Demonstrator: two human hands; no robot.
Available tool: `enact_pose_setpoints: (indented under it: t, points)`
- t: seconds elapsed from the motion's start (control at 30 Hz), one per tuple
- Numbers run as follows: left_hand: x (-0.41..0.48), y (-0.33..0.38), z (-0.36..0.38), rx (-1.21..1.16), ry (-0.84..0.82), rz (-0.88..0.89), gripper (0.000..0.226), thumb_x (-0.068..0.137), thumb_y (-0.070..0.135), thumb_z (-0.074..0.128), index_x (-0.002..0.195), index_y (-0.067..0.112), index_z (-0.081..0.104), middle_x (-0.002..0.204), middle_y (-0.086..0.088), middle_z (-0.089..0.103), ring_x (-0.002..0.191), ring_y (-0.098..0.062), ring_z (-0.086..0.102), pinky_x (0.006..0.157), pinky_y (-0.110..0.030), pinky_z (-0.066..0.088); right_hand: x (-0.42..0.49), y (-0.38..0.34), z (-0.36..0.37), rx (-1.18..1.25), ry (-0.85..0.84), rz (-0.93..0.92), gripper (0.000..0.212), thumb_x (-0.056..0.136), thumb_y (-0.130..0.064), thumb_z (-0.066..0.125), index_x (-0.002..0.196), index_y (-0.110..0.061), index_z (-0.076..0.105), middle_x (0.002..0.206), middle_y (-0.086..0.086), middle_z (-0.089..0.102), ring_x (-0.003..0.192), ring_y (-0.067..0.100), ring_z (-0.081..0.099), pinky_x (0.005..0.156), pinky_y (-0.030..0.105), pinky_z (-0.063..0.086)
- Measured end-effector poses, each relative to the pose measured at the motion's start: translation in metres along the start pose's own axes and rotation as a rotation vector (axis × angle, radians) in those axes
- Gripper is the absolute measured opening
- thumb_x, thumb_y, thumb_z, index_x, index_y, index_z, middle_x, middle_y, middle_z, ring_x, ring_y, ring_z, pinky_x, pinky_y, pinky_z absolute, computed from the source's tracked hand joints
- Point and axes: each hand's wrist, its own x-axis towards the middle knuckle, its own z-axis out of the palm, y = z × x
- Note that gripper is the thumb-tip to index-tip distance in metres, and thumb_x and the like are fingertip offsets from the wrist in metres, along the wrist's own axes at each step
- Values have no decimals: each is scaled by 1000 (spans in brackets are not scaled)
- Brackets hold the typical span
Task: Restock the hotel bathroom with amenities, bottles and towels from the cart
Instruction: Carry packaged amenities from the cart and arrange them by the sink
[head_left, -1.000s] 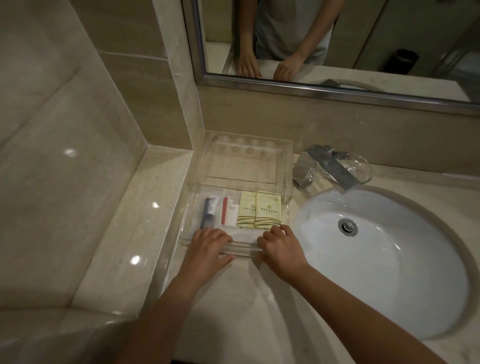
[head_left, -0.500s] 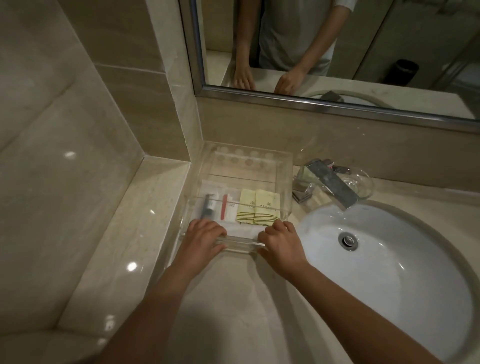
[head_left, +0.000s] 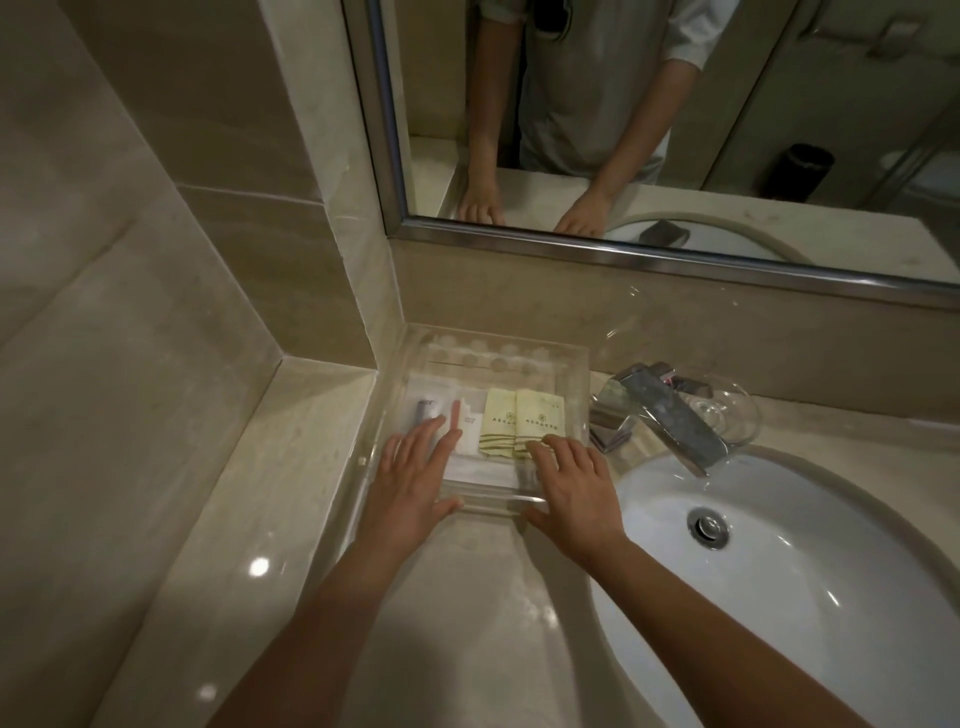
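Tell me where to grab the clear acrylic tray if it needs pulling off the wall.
Probably the clear tray by its front lip, from the near side: its back sits in the wall corner and the faucet crowds its right. Left hand and right hand lie open there, thumbs at the lip.

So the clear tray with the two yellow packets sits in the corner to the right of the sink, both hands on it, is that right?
Not quite. In the head view the clear tray sits in the corner to the left of the sink, not the right. The rest holds: the two yellow packets lie in it, and the left hand and right hand are both on it.
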Motion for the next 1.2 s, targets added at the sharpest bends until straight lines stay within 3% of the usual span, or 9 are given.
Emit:
enact_pose_setpoints:
  t: [0.13,0.3,0.5,0.57,0.67,0.77,0.93,1.07,1.2]
  points:
    - [12,-4,6,37,0,24,76,60,35,84,127,13,53,131,-7,54,126,-25,48,106,-45,30,13,3,-1,-40,13,21,71,55,-43,85,117,-16,61,108,7,62,95,27,60,84,40,49]
    - [23,-5,13,50,26,-13,66,67,37,79,124,15,54,125,-4,57,118,-23,53,101,-43,35,22,5,3,-53,39,47,60,54,-36,87,107,-17,64,96,5,64,83,25,60,75,37,51]
    - [35,3,17,127,11,-87,61,84,47,58,136,23,36,134,4,45,125,-16,40,108,-35,24,29,2,8,-68,100,94,65,44,-32,91,102,-17,68,79,2,67,73,24,61,64,33,52]
    - [35,5,18,139,16,-95,60,86,46,56,137,23,34,135,4,43,126,-16,39,108,-36,23,29,2,7,-77,85,100,65,52,-33,88,111,-19,65,87,1,67,81,24,61,72,34,50]
    - [32,7,15,122,1,-91,61,84,42,59,136,21,36,135,2,44,126,-17,39,108,-37,21,28,6,10,-22,16,50,58,81,-36,65,133,-20,43,118,3,56,110,26,47,96,37,35]
    - [26,10,9,44,-21,-92,61,84,41,60,136,20,37,139,1,42,130,-17,36,111,-38,16,18,13,7,-4,4,1,55,87,-35,57,136,-19,38,126,4,51,119,26,42,103,37,28]
    - [-1,33,-11,-128,-73,-72,50,90,38,52,135,21,39,142,3,37,132,-15,31,110,-31,17,-5,24,-7,5,-1,-103,46,88,-32,56,132,-20,47,124,3,57,119,24,46,103,34,31]
    - [-23,63,-43,-340,-249,-122,35,91,36,52,123,22,48,133,8,42,118,-14,48,99,-30,38,-24,36,-24,59,-116,-168,41,90,-34,51,129,-24,47,127,0,55,117,22,47,99,33,37]
    - [-48,91,-75,-440,-298,-199,27,91,36,52,116,24,53,125,9,52,105,-8,56,90,-28,46,-44,47,-50,157,-222,-233,40,90,-35,53,128,-25,47,124,0,57,107,20,57,87,33,47]
